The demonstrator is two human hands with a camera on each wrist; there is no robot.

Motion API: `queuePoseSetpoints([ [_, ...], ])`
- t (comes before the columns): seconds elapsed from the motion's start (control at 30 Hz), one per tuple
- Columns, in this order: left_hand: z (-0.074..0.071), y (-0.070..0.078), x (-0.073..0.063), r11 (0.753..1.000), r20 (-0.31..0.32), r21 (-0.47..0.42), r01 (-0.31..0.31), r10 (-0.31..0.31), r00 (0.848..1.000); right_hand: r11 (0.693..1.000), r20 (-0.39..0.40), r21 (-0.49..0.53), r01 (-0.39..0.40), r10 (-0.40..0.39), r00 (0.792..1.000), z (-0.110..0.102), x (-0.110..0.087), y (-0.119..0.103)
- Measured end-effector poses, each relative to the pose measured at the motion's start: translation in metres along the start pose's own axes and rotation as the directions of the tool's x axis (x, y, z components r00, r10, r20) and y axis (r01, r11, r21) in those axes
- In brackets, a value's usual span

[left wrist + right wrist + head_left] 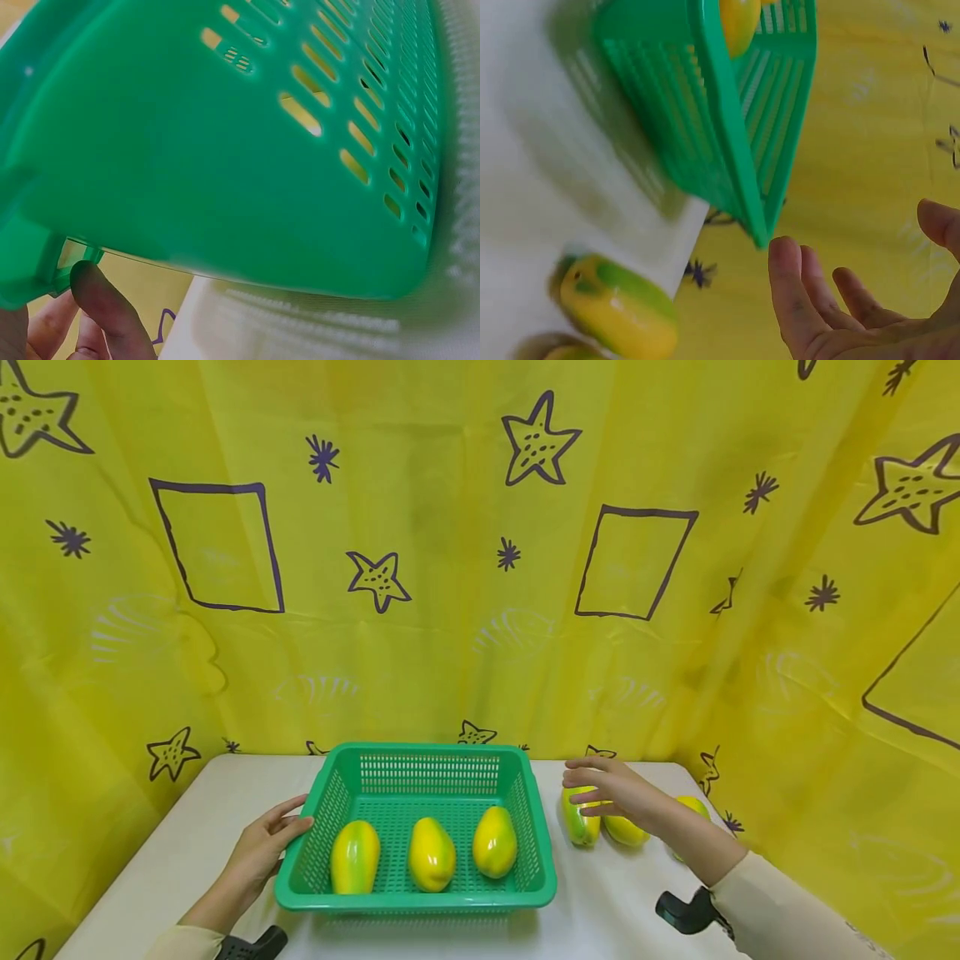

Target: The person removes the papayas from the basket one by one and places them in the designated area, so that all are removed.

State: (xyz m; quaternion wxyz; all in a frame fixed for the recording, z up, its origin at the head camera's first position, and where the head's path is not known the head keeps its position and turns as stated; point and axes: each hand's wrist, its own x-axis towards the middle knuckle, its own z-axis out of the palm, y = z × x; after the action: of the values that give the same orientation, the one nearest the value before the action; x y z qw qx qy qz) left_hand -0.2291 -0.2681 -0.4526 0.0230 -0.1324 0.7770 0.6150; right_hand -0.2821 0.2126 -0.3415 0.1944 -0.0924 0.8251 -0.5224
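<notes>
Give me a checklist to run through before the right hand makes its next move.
1. Left hand steadying the green basket: ok, it grips the left rim.
2. Right hand free: ok, fingers extended, nothing held.
3. Loose fruits nearby: ok, three lie on the table right of the basket, close to the right hand and forearm.
4. Fingers on a fruit: not ok, the right wrist view shows them apart from the fruit there.
5. Room in the basket: ok, bare floor shows behind the three fruits inside.
6. Basket base fully flat on the table: cannot tell.
</notes>
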Motion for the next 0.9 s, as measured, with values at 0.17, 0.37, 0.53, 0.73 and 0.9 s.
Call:
queuePoseSetpoints([
  [0.17, 0.000, 0.000, 0.000, 1.000, -0.001, 0.006, -0.001, 0.001, 1.000, 1.000, 0.009, 0.031, 0.001, -0.001, 1.000, 0.031, 0.005, -0.008],
  [0.37, 0.000, 0.001, -0.001, 1.000, 0.000, 0.008, 0.002, -0.002, 1.000, 0.998, 0.051, 0.055, -0.029, 0.026, 0.998, 0.057, 0.012, -0.007],
  [0.53, 0.000, 0.000, -0.001, 1.000, 0.000, 0.007, 0.001, -0.001, 1.000, 0.994, 0.113, 0.093, -0.054, 0.043, 0.993, 0.071, 0.017, -0.009],
  [0.73, 0.000, 0.000, 0.000, 1.000, 0.001, 0.010, 0.001, -0.001, 1.000, 0.989, 0.137, 0.097, -0.111, 0.097, 0.986, 0.083, 0.023, -0.014],
  [0.9, 0.000, 0.000, 0.000, 1.000, 0.005, 0.010, -0.003, 0.003, 1.000, 0.985, 0.092, 0.070, -0.157, 0.150, 0.984, 0.092, 0.030, -0.013],
])
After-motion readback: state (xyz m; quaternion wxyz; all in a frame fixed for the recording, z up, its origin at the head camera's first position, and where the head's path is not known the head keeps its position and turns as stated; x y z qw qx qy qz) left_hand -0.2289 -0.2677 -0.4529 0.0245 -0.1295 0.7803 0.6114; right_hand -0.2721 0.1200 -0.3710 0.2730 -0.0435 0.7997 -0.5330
